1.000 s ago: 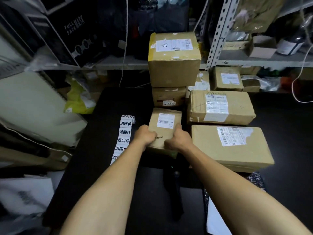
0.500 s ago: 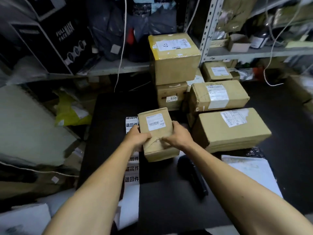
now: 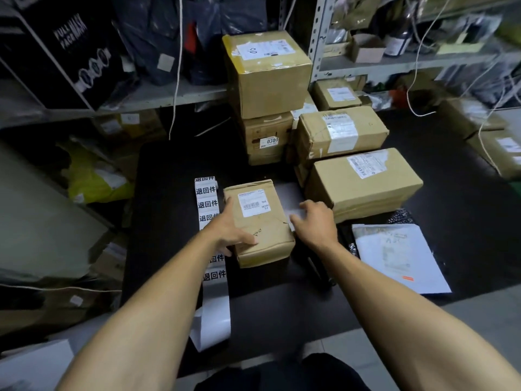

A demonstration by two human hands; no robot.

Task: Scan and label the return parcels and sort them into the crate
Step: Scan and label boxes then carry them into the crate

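Head view, parcel: the small brown parcel (image 3: 258, 221) now lies flat on the black tabletop (image 3: 169, 170), near its middle and toward the front edge, barcode label facing up. Half a second ago it was raised and tilted between both hands; it has since been set down.

Head view, left hand: the left hand (image 3: 229, 231) rests on the parcel's left side, thumb across the top face, fingers along the left edge. Grip: grasping the parcel lightly, steadying it.

Head view, right hand: the right hand (image 3: 315, 222) has come off the parcel and sits just beside its right edge. Its fingers are curled over a pale slip; whether they pinch it, I cannot tell. Grip: cannot tell.

Head view, label strip: the strip of return labels (image 3: 210, 213) runs along the parcel's left side toward the front edge of the tabletop, partly under the left wrist.

Head view, scanner: a dark object (image 3: 318, 266), possibly the scanner, lies just right of the parcel; it is too dark to confirm.

Head view, other parcels: stacked cartons (image 3: 267, 74) stand at the rear of the tabletop, and a long carton (image 3: 363, 184) lies toward the right edge.

Head view, crate: not in view.

Judgement: the parcel is placed for scanning, label exposed. Scanning, labelling and sorting appear not yet done.
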